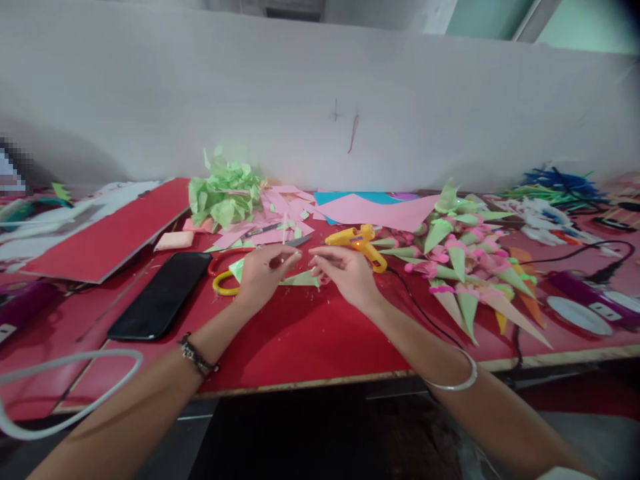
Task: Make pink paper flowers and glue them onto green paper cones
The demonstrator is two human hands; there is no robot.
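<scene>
My left hand (263, 272) is closed in a pinch, with thumb and fingertips together. A thin pale strip rises behind its fingers, and I cannot tell whether they hold it. Facing it across a small gap, my right hand (347, 270) is also pinched, and whatever is in its fingertips is too small to make out. Beneath the fingertips lies a pale green paper cone (300, 279) with a pink end near my right hand. A yellow hot glue gun (353, 237) rests just behind my right hand. Scissors with a red and yellow handle (226, 283) lie beside my left hand, partly hidden.
A black phone (161, 297) lies left of the scissors. Paper cones with pink tops (457, 257) are heaped at right. Crumpled green paper (225, 190) and pink sheets (377, 210) lie at the back. A red board (117, 233) is at left; a black cord (425, 313) crosses the right.
</scene>
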